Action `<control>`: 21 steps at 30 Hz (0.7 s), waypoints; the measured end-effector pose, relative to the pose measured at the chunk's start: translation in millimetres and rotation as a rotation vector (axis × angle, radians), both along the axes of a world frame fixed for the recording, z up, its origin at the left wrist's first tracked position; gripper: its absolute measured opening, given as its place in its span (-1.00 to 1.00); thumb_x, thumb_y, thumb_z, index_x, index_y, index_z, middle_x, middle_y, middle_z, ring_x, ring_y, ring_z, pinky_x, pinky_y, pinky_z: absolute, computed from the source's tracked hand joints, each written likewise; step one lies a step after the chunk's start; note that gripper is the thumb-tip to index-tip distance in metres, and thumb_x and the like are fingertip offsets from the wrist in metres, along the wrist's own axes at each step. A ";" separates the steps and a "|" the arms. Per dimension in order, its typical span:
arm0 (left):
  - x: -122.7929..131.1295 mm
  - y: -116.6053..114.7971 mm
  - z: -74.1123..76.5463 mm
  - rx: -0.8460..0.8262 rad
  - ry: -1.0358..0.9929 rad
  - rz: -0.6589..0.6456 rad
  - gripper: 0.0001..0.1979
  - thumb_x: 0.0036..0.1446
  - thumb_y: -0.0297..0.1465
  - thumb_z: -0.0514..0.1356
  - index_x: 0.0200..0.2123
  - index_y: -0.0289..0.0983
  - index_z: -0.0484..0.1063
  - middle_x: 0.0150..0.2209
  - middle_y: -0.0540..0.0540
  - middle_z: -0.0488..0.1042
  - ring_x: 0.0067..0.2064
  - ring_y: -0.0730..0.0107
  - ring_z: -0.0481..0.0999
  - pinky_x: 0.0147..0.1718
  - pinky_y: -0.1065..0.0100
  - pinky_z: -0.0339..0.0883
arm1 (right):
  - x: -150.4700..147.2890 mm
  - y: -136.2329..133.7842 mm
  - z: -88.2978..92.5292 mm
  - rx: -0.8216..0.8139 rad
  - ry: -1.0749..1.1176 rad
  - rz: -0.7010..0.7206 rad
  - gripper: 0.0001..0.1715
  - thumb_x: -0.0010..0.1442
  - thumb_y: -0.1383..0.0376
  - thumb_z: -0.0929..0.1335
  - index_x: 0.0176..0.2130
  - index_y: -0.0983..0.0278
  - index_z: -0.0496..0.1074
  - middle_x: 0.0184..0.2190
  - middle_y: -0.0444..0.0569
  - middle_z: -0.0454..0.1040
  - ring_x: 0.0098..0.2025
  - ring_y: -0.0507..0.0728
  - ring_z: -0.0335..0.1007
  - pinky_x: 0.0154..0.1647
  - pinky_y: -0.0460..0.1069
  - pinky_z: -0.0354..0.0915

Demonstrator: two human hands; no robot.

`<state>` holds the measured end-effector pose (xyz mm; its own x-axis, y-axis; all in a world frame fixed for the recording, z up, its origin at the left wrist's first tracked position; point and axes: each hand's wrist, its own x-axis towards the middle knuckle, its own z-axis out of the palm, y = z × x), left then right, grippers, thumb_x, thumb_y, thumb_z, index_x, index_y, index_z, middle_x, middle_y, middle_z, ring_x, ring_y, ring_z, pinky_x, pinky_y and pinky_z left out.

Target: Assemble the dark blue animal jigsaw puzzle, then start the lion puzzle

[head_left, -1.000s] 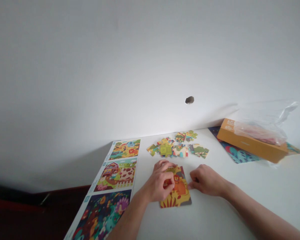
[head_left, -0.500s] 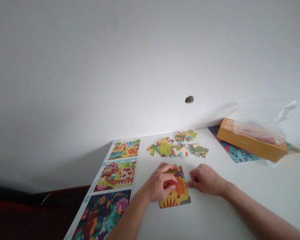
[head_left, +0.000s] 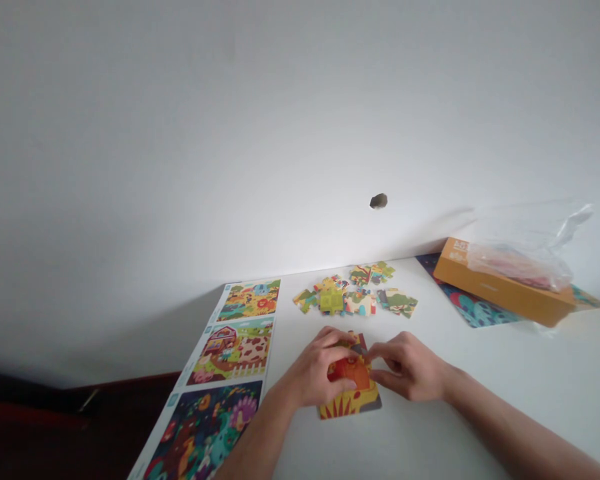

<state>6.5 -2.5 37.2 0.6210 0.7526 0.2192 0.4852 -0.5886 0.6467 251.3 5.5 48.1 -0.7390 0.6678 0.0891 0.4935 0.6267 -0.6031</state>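
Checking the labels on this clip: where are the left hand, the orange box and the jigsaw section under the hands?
left hand (head_left: 313,373), head view, back of the hand
orange box (head_left: 500,293), head view, long front side
jigsaw section (head_left: 350,402), head view, yellow lower part

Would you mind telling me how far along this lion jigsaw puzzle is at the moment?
It looks partly done. Already joined: a lion section of the puzzle lies assembled on the white table. In hand: the left hand and right hand are both on that section, at its orange middle. Left to do: the loose puzzle pieces lying in a scattered group beyond it.
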 end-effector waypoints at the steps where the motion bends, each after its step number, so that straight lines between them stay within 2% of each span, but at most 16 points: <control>1: 0.2 0.0 0.3 -0.002 -0.004 0.001 -0.60 -0.04 -0.36 0.43 -0.07 -0.15 0.55 0.03 -0.12 0.45 0.11 0.11 0.35 0.16 0.12 0.28 | -0.5 -1.0 0.6 0.012 -0.013 0.037 -0.77 0.25 0.22 0.30 -0.20 0.23 0.52 -0.62 -0.18 0.36 -0.60 -0.01 0.14 -0.50 -0.09 0.02; 3: 0.6 -0.3 1.5 -0.004 -0.008 0.001 -0.61 -0.04 -0.36 0.43 -0.08 -0.15 0.55 0.03 -0.12 0.45 0.11 0.11 0.35 0.16 0.13 0.28 | -1.9 -2.1 1.2 0.031 -0.045 0.074 -0.78 0.24 0.25 0.30 -0.21 0.22 0.52 -0.62 -0.16 0.39 -0.59 0.00 0.16 -0.50 -0.08 0.02; 7: 1.3 -1.3 3.7 0.003 -0.003 -0.003 -0.66 0.01 -0.47 0.37 -0.09 -0.15 0.55 0.04 -0.11 0.44 0.13 0.14 0.34 0.17 0.17 0.27 | -4.2 -2.5 2.6 0.056 -0.050 0.070 -0.72 0.23 0.28 0.28 -0.09 0.20 0.50 -0.58 -0.14 0.45 -0.57 0.01 0.23 -0.48 -0.09 0.04; 11: 1.3 0.2 -2.7 0.049 -0.011 0.010 -0.65 0.19 -0.60 0.10 -0.05 -0.18 0.52 0.07 -0.12 0.42 0.14 0.22 0.34 0.17 0.19 0.28 | -4.5 -3.8 2.8 0.073 -0.093 0.104 -0.81 0.20 0.28 0.30 -0.27 0.20 0.53 -0.59 -0.13 0.48 -0.55 0.02 0.28 -0.48 -0.09 0.04; 14: 0.2 4.3 -12.9 0.128 -0.012 0.149 -0.62 0.20 -0.63 0.03 -0.04 -0.22 0.50 0.05 -0.17 0.41 0.11 0.20 0.34 0.12 0.16 0.30 | -3.2 -4.6 2.1 0.074 -0.111 0.107 -0.81 0.18 0.28 0.31 -0.27 0.18 0.54 -0.58 -0.12 0.50 -0.55 0.02 0.31 -0.48 -0.09 0.05; 17: -2.2 8.6 -19.7 0.194 0.043 0.334 -0.64 0.18 -0.62 0.06 -0.10 -0.22 0.55 -0.10 -0.17 0.45 -0.02 0.16 0.39 0.01 0.11 0.32 | -1.8 -4.0 1.6 0.071 -0.116 0.115 -0.78 0.19 0.28 0.31 -0.25 0.16 0.56 -0.56 -0.11 0.52 -0.55 0.03 0.32 -0.47 -0.08 0.04; 19: -3.9 10.1 -20.0 0.206 0.084 0.388 -0.66 0.19 -0.60 0.07 -0.12 -0.19 0.57 -0.19 -0.15 0.46 -0.10 0.16 0.41 -0.06 0.11 0.31 | -1.4 -3.2 0.9 0.079 -0.116 0.099 -0.76 0.21 0.28 0.31 -0.20 0.15 0.56 -0.53 -0.10 0.54 -0.52 0.04 0.35 -0.46 -0.07 0.05; 21: -5.2 10.2 -17.6 0.200 0.105 0.376 -0.65 0.19 -0.58 0.08 -0.12 -0.17 0.59 -0.23 -0.13 0.46 -0.14 0.18 0.42 -0.08 0.12 0.29 | -1.8 -2.2 -0.7 0.094 -0.116 0.071 -0.74 0.24 0.28 0.29 -0.15 0.14 0.55 -0.48 -0.09 0.57 -0.49 0.05 0.38 -0.44 -0.07 0.06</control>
<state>1.3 7.7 19.6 0.3386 0.8798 0.3336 0.7468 -0.4669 0.4735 249.5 3.4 47.4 -0.7930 0.6062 0.0603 0.5089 0.7136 -0.4815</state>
